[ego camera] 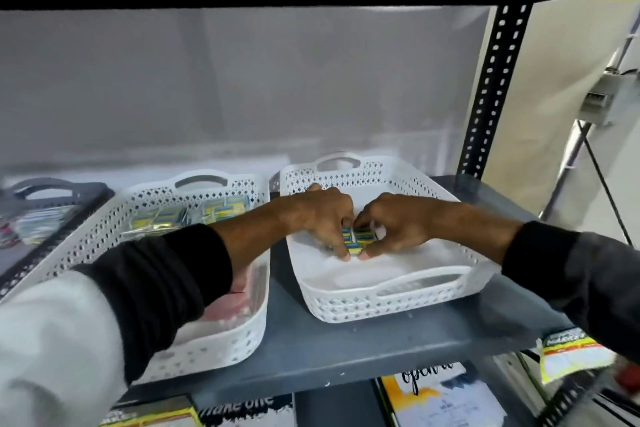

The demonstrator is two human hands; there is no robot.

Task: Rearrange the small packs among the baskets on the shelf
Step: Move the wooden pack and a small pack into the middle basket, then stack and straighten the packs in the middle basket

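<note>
Both my hands are inside the right white basket on the grey shelf. My left hand and my right hand close together from either side on a small cluster of blue-and-yellow packs resting on the basket floor. Fingertips of both hands pinch the cluster's edges. The middle white basket holds more blue-and-yellow packs at its far end and some pinkish packs near its front, partly hidden by my left sleeve.
A dark grey basket with mixed packs stands at the far left. A black perforated upright rises at the shelf's right rear corner. Printed cards lie on the shelf below. The grey shelf board shows between the baskets.
</note>
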